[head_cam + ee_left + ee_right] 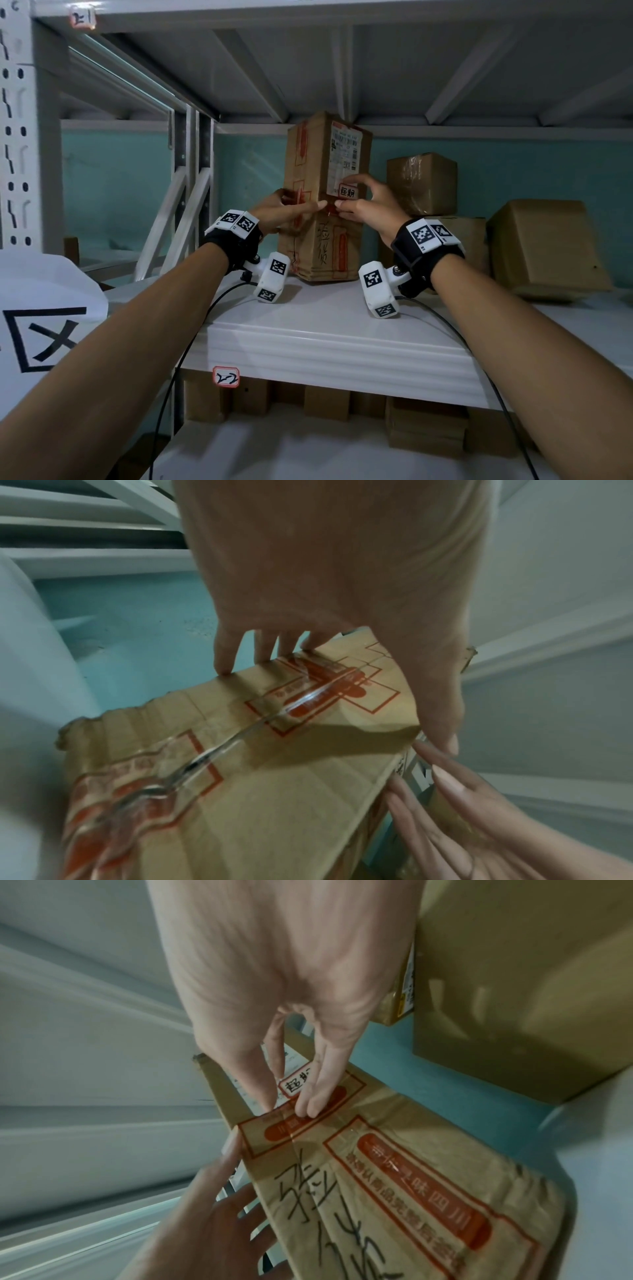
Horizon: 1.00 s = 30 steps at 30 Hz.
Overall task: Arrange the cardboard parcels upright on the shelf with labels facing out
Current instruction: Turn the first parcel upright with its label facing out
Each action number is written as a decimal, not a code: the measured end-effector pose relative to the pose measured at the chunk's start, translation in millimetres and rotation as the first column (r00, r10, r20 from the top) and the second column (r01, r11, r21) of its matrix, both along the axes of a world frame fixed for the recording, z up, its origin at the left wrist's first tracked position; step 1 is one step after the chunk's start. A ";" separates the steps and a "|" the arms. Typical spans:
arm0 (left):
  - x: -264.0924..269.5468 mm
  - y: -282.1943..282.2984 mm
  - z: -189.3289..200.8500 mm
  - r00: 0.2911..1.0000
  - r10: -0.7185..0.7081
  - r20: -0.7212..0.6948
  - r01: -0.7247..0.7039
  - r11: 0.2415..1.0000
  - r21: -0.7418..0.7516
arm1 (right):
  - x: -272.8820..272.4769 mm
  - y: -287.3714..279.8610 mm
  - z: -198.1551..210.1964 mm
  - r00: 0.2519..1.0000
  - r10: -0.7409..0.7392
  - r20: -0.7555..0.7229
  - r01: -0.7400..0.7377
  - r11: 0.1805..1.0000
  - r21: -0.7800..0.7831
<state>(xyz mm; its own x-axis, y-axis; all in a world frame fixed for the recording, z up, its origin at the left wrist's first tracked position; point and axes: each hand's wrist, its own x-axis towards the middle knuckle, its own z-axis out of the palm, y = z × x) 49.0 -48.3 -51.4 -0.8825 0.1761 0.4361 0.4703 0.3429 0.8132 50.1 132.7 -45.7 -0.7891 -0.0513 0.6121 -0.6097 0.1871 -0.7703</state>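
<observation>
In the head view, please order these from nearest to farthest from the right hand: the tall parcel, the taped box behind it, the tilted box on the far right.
1. The tall parcel, upright at the shelf centre: the right hand touches its label side.
2. The taped box, just behind the hand, stacked on another box.
3. The tilted box, at the far right of the shelf.

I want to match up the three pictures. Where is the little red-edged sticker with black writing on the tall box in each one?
Head: the red-edged sticker sits mid-frame on the tall cardboard parcel, beside the right hand.
Left wrist: not in view; only the parcel's taped side shows.
Right wrist: the sticker is centre frame, between the right hand's fingers.
Shared landmark: the parcel's orange print.
</observation>
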 end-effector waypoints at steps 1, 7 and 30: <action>-1.2 -0.3 0.2 1.000 -0.002 0.000 0.002 1.000 -0.002 | 0.6 0.8 -0.4 1.000 0.009 0.010 -0.009 1.000 -0.005; -13.9 -7.1 -0.3 0.999 0.025 0.032 -0.027 0.999 0.046 | 1.8 4.1 -0.8 0.995 -0.074 0.063 0.075 0.997 -0.004; -52.7 -44.9 -8.6 0.990 0.052 0.128 -0.080 0.972 0.222 | -36.9 -21.9 -6.4 0.963 -0.200 0.182 0.145 0.949 0.280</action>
<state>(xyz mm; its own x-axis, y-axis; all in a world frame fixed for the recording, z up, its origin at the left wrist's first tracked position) -3.7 -93.2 -60.0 -0.9372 0.0244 0.3479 0.3468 0.1703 0.9224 13.2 110.8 -52.1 -0.9073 -0.0395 0.4186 -0.3832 0.4873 -0.7847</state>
